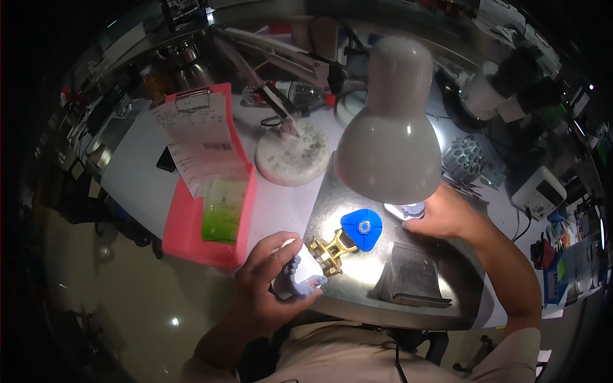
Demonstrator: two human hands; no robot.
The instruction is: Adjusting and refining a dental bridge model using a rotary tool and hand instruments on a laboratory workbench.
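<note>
My left hand (260, 284) is closed around a dental model (300, 271) with a white base and grey-blue teeth, at the table's front edge. Under the lamp, my right hand (440, 214) grips a second dental model (407, 210), white with a greyish arch; the lamp shade hides part of it. Between the hands lies a brass-coloured dental articulator (334, 251) with a blue rounded-triangle plate (363, 230) at its far end. The left-hand model is close beside the articulator's brass frame.
A white desk lamp (389, 147) hangs low over the metal work surface. A dark mesh piece (412, 274) lies near the front edge. To the left stands a pink box (207, 252) with a clipboard sheet and green packet. A round lamp base (292, 153) and a honeycomb holder (464, 159) stand farther back.
</note>
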